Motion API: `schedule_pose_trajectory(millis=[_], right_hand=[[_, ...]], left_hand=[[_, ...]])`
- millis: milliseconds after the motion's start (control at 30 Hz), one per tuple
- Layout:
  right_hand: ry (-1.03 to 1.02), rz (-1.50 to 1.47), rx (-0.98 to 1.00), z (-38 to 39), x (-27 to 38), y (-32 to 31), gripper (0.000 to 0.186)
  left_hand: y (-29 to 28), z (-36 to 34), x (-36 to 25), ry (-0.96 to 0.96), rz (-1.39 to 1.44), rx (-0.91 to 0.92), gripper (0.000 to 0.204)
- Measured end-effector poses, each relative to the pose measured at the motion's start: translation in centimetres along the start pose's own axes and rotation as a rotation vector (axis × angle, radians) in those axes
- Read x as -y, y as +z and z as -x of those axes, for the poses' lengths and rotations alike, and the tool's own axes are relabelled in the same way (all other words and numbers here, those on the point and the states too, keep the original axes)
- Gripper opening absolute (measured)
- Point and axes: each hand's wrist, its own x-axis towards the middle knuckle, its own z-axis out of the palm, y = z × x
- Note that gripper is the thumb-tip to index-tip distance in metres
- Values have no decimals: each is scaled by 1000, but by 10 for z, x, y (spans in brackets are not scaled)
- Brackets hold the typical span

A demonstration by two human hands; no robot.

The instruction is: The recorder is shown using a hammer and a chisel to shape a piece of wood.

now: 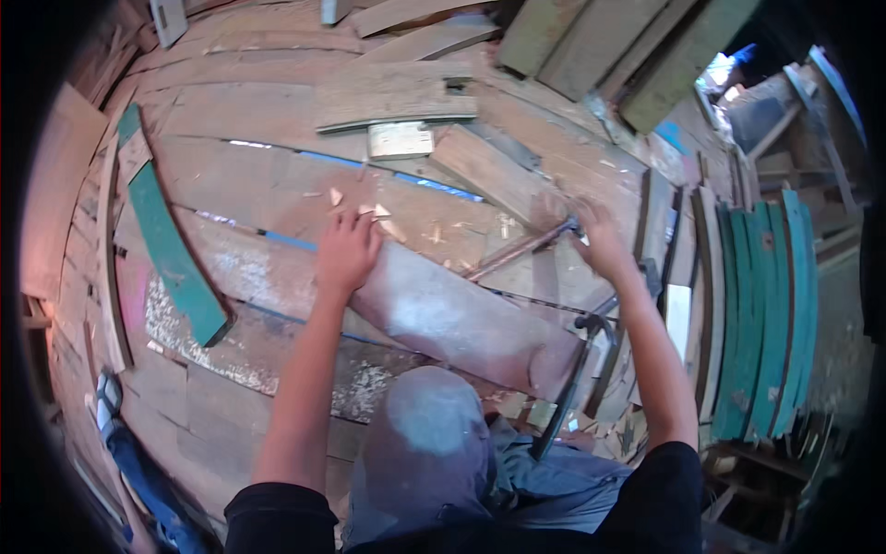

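Observation:
My left hand (pixel 348 249) rests on the end of a pale wooden board (pixel 443 314), its fingers together and bent over the edge. My right hand (pixel 600 240) is closed around the head end of a hammer-like tool (pixel 521 245), whose slim handle slants down to the left above the board. A claw hammer with a black handle (pixel 563 397) lies at the board's right end, just in front of my knee. Wood chips (pixel 337 196) lie beyond my left hand.
A green plank (pixel 175 249) lies at left, a stack of green slats (pixel 757 314) at right. Loose planks (pixel 397 92) and thick timbers (pixel 609 46) lie at the back. Another person's jeans-clad leg (pixel 148 471) is at lower left. The plank floor (pixel 249 111) has long gaps.

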Motion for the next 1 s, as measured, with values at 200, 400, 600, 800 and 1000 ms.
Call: schedule_pose_trajectory(millis=[200, 400, 600, 800, 1000], right_hand=[[-220, -386, 102, -67, 148, 100, 36], [-343, -178, 33, -96, 171, 134, 27], [-371, -155, -55, -97, 168, 147, 30], [-278, -238, -10, -88, 188, 137, 33], [-286, -217, -61, -83, 186, 141, 27]], left_hand=[[-4, 14, 7, -51, -81, -5, 24], [-6, 13, 5, -44, -75, -6, 30], [-5, 11, 3, -59, -39, -18, 23], [-3, 13, 8, -44, -54, -24, 26], [-3, 12, 5, -27, -43, -41, 24]])
